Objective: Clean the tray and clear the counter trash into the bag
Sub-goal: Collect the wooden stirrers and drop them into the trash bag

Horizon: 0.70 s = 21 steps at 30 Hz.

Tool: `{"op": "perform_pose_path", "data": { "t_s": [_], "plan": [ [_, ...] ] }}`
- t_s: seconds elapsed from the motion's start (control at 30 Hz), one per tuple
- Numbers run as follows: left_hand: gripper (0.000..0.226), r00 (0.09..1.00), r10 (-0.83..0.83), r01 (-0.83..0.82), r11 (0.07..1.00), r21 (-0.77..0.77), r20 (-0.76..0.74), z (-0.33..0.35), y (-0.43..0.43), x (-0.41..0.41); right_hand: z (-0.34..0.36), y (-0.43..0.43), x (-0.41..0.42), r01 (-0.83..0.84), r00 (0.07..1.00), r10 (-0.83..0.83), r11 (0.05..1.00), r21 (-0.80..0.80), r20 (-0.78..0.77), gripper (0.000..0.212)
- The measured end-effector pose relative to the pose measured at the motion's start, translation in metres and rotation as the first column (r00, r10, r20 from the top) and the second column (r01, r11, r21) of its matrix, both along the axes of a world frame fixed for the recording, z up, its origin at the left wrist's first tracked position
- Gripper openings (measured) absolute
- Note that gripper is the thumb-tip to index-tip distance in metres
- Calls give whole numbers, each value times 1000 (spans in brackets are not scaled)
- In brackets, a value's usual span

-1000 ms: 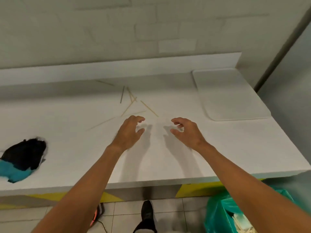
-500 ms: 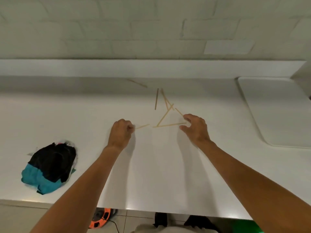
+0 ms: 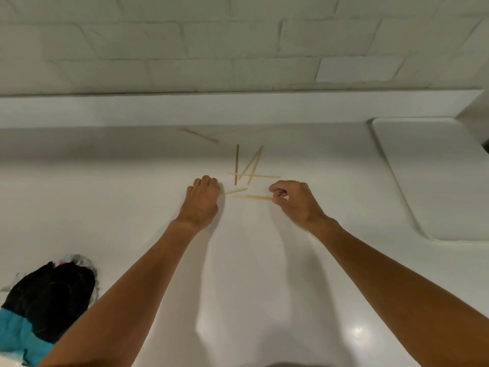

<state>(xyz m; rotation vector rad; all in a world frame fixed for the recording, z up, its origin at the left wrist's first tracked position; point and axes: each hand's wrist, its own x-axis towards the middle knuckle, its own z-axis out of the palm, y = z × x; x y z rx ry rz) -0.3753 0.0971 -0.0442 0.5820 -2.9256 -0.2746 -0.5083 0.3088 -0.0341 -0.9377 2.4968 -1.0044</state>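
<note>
Several thin wooden sticks lie scattered on the white counter, and one more stick lies apart near the back ledge. My right hand pinches the right end of a stick lying across in front of the pile. My left hand is curled into a fist, its fingertips closed on the left end of a short stick. The white tray lies flat at the right end of the counter, apart from both hands. The bag is out of view.
A crumpled black and teal cloth lies at the counter's front left. A raised white ledge and a white brick wall run along the back. The counter's front edge is just below my forearms.
The view moved closer over the counter. Both hands reached forward to the sticks and closed, the right one drawing a stick toward me, and the sticks have shifted.
</note>
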Motion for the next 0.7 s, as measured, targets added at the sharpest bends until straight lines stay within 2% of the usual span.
{"op": "perform_pose_path", "data": {
  "t_s": [0.13, 0.23, 0.33, 0.43, 0.53, 0.63, 0.7],
  "plan": [
    [18, 991, -123, 125, 992, 34, -46, 0, -12, -26, -5, -10, -21, -22, 992, 29, 998, 55, -124, 24],
    [17, 985, -156, 161, 985, 57, -80, 3, -27, -47, -3, -21, -36, -18, 986, 38, 992, 122, -162, 46],
    [27, 990, -124, 130, 987, 98, -63, 11, -54, -72, 2, -38, -55, -60, 988, 83, 984, 171, -131, 65],
    [44, 998, -53, 50, 989, 142, 15, 19, -86, -96, 6, -59, -77, -63, 993, 78, 982, 177, -84, 63],
    [56, 988, -29, 2, 984, 177, 148, 20, -108, -113, 8, -78, -97, -11, 996, 33, 967, 255, -81, 62],
    [56, 972, -43, 1, 984, 177, 232, 9, -118, -121, 8, -92, -113, -17, 996, 43, 948, 318, -75, 62],
    [50, 982, -48, 16, 986, 168, 184, 0, -124, -125, 8, -99, -122, -54, 993, 87, 939, 338, -83, 59]
  ]
}}
